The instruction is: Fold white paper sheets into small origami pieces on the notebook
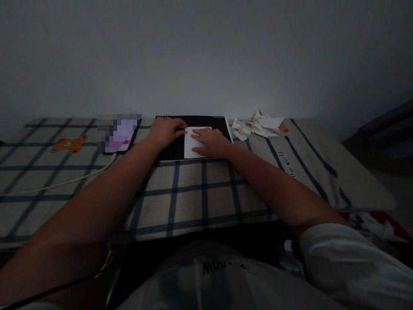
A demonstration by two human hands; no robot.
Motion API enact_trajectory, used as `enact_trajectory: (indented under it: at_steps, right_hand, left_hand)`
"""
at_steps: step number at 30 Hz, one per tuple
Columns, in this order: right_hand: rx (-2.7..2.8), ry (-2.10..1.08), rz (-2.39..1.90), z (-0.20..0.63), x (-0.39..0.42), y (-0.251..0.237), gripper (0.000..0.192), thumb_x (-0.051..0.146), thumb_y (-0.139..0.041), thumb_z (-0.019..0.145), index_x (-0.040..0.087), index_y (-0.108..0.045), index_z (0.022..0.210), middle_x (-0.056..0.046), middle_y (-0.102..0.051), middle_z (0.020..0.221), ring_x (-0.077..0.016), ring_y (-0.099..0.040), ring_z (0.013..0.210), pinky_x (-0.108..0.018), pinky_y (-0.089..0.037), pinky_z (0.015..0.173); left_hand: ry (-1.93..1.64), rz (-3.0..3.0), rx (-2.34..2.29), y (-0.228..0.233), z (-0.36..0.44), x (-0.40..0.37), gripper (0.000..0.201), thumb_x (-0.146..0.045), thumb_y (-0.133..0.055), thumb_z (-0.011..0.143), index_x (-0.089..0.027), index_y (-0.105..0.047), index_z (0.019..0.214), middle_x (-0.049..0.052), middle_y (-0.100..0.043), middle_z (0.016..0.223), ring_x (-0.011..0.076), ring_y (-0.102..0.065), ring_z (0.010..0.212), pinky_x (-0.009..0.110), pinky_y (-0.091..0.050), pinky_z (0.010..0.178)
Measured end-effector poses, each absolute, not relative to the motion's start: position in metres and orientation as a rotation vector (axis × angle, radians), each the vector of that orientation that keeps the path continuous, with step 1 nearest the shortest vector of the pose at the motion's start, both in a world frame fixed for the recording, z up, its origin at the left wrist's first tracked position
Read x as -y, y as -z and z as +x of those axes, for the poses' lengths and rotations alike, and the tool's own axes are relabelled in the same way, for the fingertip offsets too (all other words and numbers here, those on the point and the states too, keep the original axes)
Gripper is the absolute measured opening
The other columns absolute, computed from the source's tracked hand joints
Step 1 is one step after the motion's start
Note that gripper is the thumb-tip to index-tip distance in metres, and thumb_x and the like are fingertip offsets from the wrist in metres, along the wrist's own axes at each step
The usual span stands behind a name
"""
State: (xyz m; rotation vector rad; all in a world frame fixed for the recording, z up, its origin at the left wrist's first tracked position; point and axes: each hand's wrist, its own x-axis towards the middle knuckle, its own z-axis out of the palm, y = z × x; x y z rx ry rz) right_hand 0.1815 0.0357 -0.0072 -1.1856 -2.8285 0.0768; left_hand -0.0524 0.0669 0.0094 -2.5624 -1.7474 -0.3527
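Checked beige fabric surface [193,193] with dark grid lines, spread wide. On it, flat black rectangular board [171,148]. On that, white paper sheet [189,146] (small, upright). Left hand [166,131] flat beside, fingertips touching; right hand [211,142] pressing flat, fingers spread. Right of the board, heap of white paper scraps [256,125].

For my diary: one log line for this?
left hand: on black board | right hand: flat on white paper | paper scraps: right
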Motion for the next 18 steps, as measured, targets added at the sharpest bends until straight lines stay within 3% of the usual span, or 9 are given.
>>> enact_trajectory:
  at_steps: [10, 18]
  right_hand:
    - [2.818, -0.076, -1.201, 0.182, -0.034, 0.006, 0.068, 0.054, -0.052, 0.111, 0.018, -0.048, 0.169, -0.019, -0.042, 0.178, -0.0395, -0.042, 0.161, -0.062, -0.040, 0.123]
    - [2.830, -0.060, -1.185, 0.182, -0.033, 0.005, 0.067, 0.051, -0.052, 0.111, 0.016, -0.049, 0.168, -0.018, -0.040, 0.179, -0.0412, -0.044, 0.159, -0.062, -0.044, 0.120]
  left_hand:
    - [-0.010, -2.610, 1.609, -0.020, -0.059, -0.068, 0.046, -0.051, -0.061, 0.106, -0.031, -0.072, 0.146, 0.006, -0.077, 0.144, 0.0330, -0.068, 0.134, 0.042, -0.045, 0.112]
    - [-0.190, -2.688, 1.609, -0.032, -0.057, -0.072, 0.069, -0.066, -0.078, 0.091, -0.035, -0.068, 0.152, 0.008, -0.072, 0.152, 0.0396, -0.062, 0.143, 0.049, -0.041, 0.118]
